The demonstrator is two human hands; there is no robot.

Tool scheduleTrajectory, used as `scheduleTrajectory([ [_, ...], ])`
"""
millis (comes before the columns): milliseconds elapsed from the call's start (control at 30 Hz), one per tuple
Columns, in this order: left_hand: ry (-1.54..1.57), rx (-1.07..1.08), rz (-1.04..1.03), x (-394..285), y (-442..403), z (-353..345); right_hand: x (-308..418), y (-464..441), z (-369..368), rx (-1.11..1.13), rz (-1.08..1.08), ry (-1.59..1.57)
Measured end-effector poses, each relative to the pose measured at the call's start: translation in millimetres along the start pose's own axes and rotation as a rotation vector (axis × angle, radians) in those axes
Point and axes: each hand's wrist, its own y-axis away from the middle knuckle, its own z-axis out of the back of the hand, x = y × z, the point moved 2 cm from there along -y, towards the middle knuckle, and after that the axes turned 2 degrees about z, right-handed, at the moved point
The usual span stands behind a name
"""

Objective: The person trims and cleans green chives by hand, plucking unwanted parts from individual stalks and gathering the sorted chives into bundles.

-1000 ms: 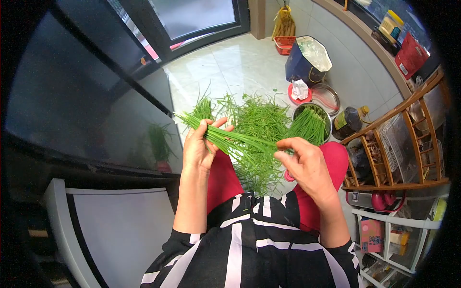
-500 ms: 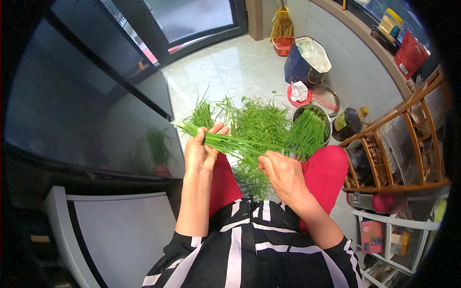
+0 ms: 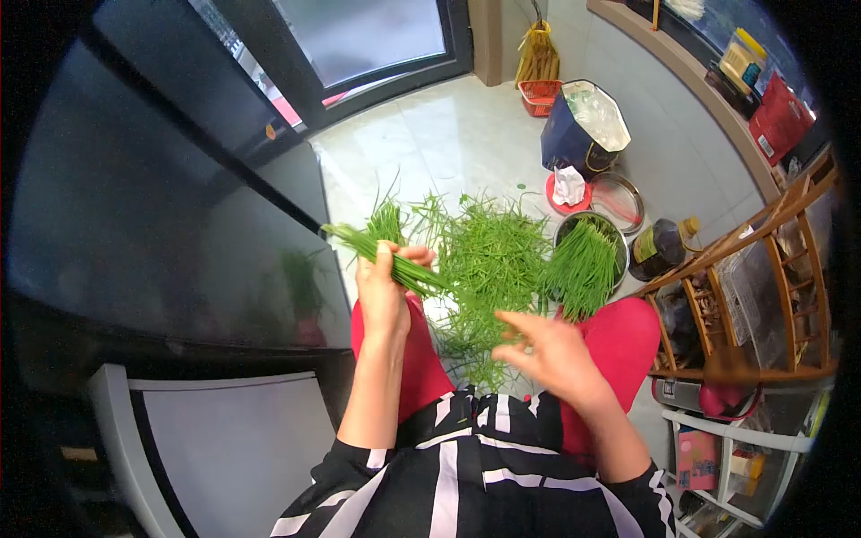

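A bundle of green chives (image 3: pixel 417 276) lies across my left hand (image 3: pixel 384 291), pale ends to the left, with the thumb closed over it. My right hand (image 3: pixel 547 354) hovers over my lap to the right of the bundle, fingers apart and slightly blurred, with nothing visible in it. Below both hands a loose heap of chives (image 3: pixel 498 247) spreads over the floor. Another small bunch of chives (image 3: pixel 386 218) sits just behind my left hand. To the right, neat chives (image 3: pixel 583 264) fill a metal pot (image 3: pixel 621 242) and hang over its rim.
Beyond the pot are a round metal lid (image 3: pixel 632 202), a red dish (image 3: pixel 554 199) with crumpled tissue, and a dark blue bag (image 3: pixel 563 134). A dark bottle (image 3: pixel 659 249) and a wooden rack (image 3: pixel 762 363) stand right. A glossy dark panel (image 3: pixel 179 197) borders the left.
My right hand has let go of the long ends of the chives, opened, and moved down and slightly right. My left hand still holds the bundle, and the camera view has shifted slightly.
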Motion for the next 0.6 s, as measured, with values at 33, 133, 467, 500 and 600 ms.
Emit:
scheduleTrajectory([
  [33,-0.077,0.052,0.053,5.6,-1.9,-0.4,-3.7,2.3,-6.3,-0.004,-0.001,0.002],
  [133,-0.226,0.146,0.176,19.9,3.0,-11.7,-13.4,-2.7,-14.1,0.173,0.073,0.274],
  [467,-0.479,0.715,0.500,70.5,11.8,-48.7,-56.8,-62.9,-30.4,0.041,-0.322,-0.675],
  [500,-0.426,0.717,0.478,83.4,11.7,-47.6,-64.7,-63.7,-37.2,0.085,-0.431,-0.679],
  [600,-0.419,0.786,0.627,97.7,1.4,-54.4,-71.7,-71.9,-41.2,-0.042,-0.438,-0.770],
])
